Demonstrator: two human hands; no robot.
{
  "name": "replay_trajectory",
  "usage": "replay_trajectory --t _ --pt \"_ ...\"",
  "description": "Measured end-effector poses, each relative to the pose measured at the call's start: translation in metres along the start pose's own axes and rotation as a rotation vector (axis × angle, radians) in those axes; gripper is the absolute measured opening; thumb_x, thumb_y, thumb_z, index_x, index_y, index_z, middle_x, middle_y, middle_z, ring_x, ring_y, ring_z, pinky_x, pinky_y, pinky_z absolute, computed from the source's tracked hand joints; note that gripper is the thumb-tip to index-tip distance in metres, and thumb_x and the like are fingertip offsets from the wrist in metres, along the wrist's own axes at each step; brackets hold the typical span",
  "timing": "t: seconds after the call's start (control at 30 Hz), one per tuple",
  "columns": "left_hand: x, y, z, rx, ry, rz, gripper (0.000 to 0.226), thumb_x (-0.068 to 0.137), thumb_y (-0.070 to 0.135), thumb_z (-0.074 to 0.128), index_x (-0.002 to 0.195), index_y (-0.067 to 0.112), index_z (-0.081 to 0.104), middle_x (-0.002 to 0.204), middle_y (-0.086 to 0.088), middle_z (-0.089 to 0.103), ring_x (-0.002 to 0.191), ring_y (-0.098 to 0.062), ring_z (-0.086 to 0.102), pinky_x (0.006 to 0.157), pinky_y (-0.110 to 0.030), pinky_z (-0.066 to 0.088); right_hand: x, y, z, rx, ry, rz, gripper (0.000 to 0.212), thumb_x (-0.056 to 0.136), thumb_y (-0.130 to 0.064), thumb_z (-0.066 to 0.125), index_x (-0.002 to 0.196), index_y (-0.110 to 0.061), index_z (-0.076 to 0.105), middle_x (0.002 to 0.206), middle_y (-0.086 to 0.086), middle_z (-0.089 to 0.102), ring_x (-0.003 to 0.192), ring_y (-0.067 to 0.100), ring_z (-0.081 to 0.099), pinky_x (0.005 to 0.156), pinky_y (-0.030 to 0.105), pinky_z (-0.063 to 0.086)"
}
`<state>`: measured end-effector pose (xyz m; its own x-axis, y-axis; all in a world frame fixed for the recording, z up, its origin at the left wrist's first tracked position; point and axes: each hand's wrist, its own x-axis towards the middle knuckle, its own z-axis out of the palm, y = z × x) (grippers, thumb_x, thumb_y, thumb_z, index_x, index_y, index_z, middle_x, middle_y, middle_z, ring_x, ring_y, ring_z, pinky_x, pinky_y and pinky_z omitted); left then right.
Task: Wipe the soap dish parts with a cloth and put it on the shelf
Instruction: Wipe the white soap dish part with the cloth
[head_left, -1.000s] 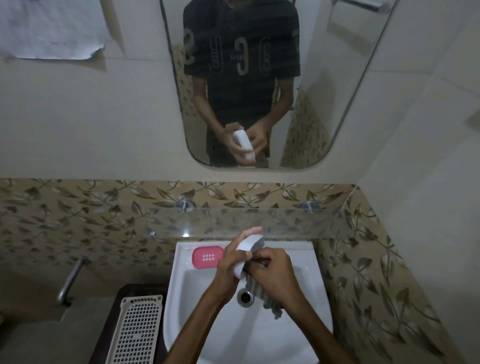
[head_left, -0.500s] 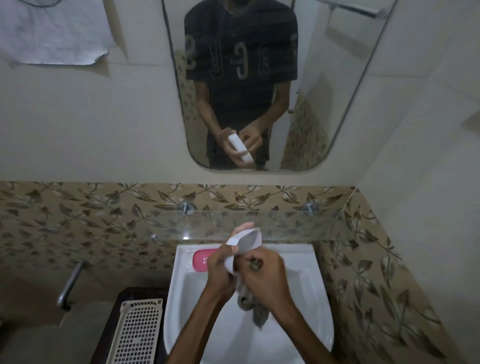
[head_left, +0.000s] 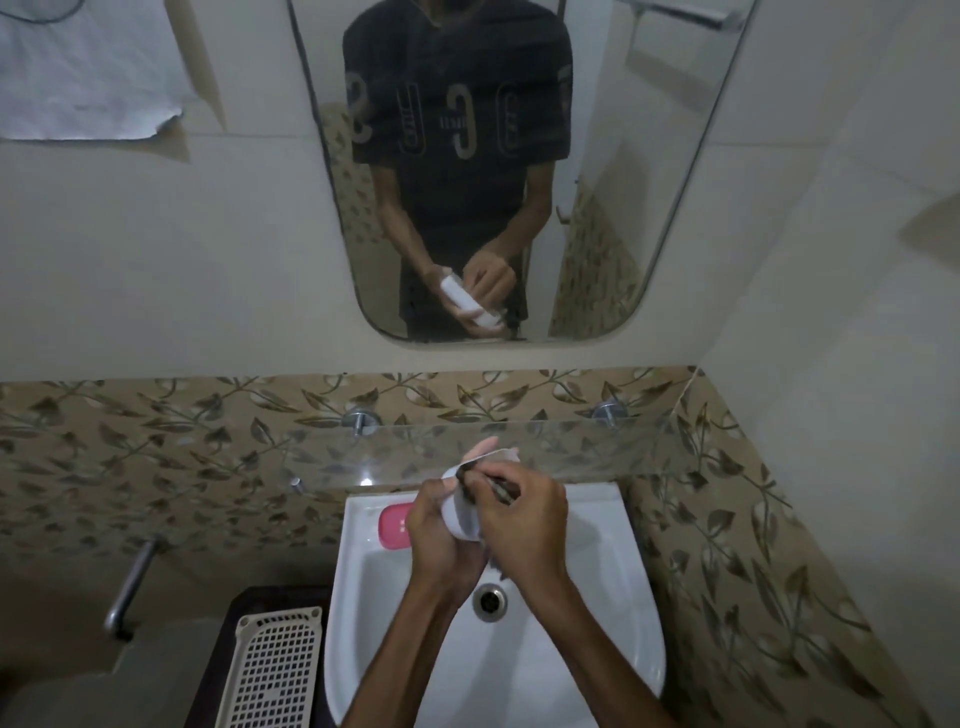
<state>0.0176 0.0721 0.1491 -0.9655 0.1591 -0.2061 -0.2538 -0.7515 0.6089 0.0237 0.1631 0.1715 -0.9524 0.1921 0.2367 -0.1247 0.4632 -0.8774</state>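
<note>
My left hand (head_left: 435, 530) grips a white soap dish part (head_left: 464, 506) upright over the white sink (head_left: 636, 582). My right hand (head_left: 524, 519) pinches a dark striped cloth (head_left: 493, 483) and presses it into the dish's hollow; most of the cloth is hidden by the hand. A pink soap dish part (head_left: 393, 526) lies on the sink's back left ledge, partly behind my left hand. A glass shelf (head_left: 597, 447) runs along the wall just beyond the hands.
A mirror (head_left: 597, 182) above reflects a person holding the dish. A cream perforated tray (head_left: 270, 670) lies on a dark surface left of the sink. A metal lever (head_left: 130, 587) sticks out of the left wall. The drain (head_left: 488, 601) sits below the hands.
Both hands have risen slightly toward the shelf. The dish has turned in my left hand, and the cloth that hung below my right hand is now bunched up into the dish.
</note>
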Motion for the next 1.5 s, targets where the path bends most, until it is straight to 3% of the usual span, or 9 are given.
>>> replay_trajectory --t 0.1,0.23,0.33,0.47,0.63,0.97,1.2,1.33,1.5 --pt "0.001 0.001 -0.008 -0.016 -0.01 -0.03 0.07 0.089 0.029 0.033 0.151 0.002 0.049 0.151 -0.041 0.045 0.125 -0.045 0.051 0.1 -0.042 0.049 -0.014 -0.003 -0.003 0.049 -0.221 -0.087 0.017 0.082 -0.028 0.071 0.095 -0.027 0.082 0.089 -0.02 0.078 0.084 -0.005 0.072 0.075 0.01 0.055" --pt "0.001 -0.006 -0.003 -0.017 0.029 -0.034 0.072 0.086 0.032 0.046 0.148 -0.003 0.051 0.134 -0.031 0.064 0.116 -0.038 0.066 0.094 -0.039 0.059 0.009 0.004 -0.01 -0.152 -0.05 -0.152 0.015 0.084 -0.008 0.077 0.092 -0.019 0.084 0.093 -0.005 0.08 0.084 0.005 0.07 0.078 0.02 0.057" --pt "-0.002 -0.001 0.0 0.013 0.014 -0.001 0.087 0.071 0.033 0.068 0.149 -0.002 0.051 0.143 -0.032 0.058 0.125 -0.043 0.057 0.107 -0.048 0.043 0.008 0.011 -0.012 -0.251 0.006 -0.082 0.008 0.085 -0.013 0.076 0.083 -0.019 0.081 0.083 -0.005 0.079 0.075 0.006 0.069 0.07 0.021 0.055" --pt "0.005 -0.002 -0.009 0.104 0.057 -0.01 0.071 0.082 0.027 0.045 0.146 -0.001 0.054 0.142 -0.034 0.058 0.124 -0.045 0.055 0.101 -0.044 0.046 -0.011 0.009 -0.009 -0.036 -0.216 -0.012 0.011 0.079 -0.019 0.074 0.083 -0.026 0.081 0.076 -0.017 0.077 0.074 -0.001 0.072 0.066 0.018 0.057" --pt "0.005 -0.001 0.002 0.045 0.045 -0.01 0.069 0.085 0.03 0.046 0.144 -0.004 0.056 0.133 -0.032 0.064 0.117 -0.038 0.064 0.096 -0.04 0.053 0.013 0.002 -0.003 -0.111 -0.075 -0.229 0.018 0.084 -0.009 0.073 0.094 -0.02 0.083 0.093 -0.007 0.08 0.084 0.004 0.071 0.078 0.021 0.058" --pt "0.003 -0.012 -0.004 0.153 0.014 0.028 0.071 0.074 0.028 0.056 0.14 0.001 0.06 0.118 -0.031 0.065 0.099 -0.037 0.065 0.076 -0.036 0.057 0.01 0.022 -0.015 -0.581 -0.242 0.141 0.02 0.089 -0.025 0.061 0.073 -0.017 0.067 0.074 -0.006 0.062 0.078 0.017 0.064 0.066 0.033 0.051" --pt "0.01 -0.022 -0.013 0.473 0.132 0.16 0.071 0.07 0.04 0.06 0.131 0.004 0.065 0.136 -0.032 0.06 0.129 -0.046 0.056 0.108 -0.057 0.042 0.003 0.019 -0.021 -0.055 -0.539 0.271 0.03 0.086 -0.009 0.066 0.064 -0.026 0.077 0.056 -0.011 0.068 0.056 -0.001 0.064 0.061 0.015 0.048" --pt "0.012 -0.018 -0.018 0.481 0.137 0.145 0.062 0.073 0.039 0.057 0.127 0.011 0.066 0.113 -0.032 0.065 0.103 -0.039 0.06 0.087 -0.045 0.047 0.0 0.017 -0.023 0.429 -0.584 0.51 0.02 0.095 -0.001 0.06 0.091 0.0 0.08 0.088 0.019 0.079 0.086 0.023 0.075 0.084 0.033 0.057" --pt "0.007 -0.014 -0.009 0.296 0.139 0.061 0.048 0.076 0.038 0.065 0.118 0.014 0.066 0.08 -0.013 0.054 0.072 -0.026 0.054 0.065 -0.034 0.046 -0.004 0.0 -0.007 0.957 -0.315 0.752 0.027 0.097 0.003 0.059 0.119 -0.002 0.075 0.116 0.017 0.078 0.112 0.03 0.075 0.095 0.035 0.058"
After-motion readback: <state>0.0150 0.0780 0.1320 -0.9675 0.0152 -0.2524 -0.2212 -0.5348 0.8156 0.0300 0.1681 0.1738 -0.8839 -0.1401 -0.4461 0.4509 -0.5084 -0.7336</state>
